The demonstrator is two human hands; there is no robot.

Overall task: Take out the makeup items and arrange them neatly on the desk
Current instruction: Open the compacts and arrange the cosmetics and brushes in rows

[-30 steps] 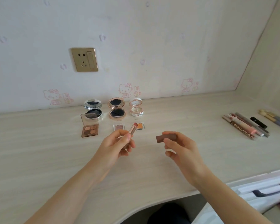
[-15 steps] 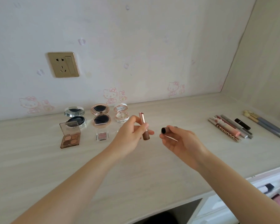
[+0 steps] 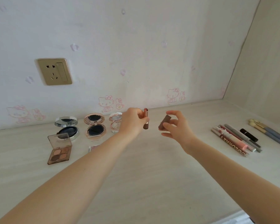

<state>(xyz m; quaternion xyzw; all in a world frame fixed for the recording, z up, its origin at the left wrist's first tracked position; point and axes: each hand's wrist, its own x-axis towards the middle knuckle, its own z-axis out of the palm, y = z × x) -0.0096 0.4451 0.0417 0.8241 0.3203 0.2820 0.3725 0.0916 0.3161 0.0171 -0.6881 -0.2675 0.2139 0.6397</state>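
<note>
Between the open compacts (image 3: 94,125) and eyeshadow palette (image 3: 60,149) at left and the row of pens and tubes (image 3: 233,139) at right, we find a broad open lane of desk (image 3: 152,175). Above its far end our left hand (image 3: 131,122), gripping a lipstick (image 3: 146,118), and right hand (image 3: 178,128), pinching its cap (image 3: 164,122), stand apart; the wall (image 3: 152,54) closes the back.

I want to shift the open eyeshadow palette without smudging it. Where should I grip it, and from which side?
Probably take the palette by its base's left and right edges, coming from the near side: the lid stands up along the far edge and the powder pans face up.
</note>
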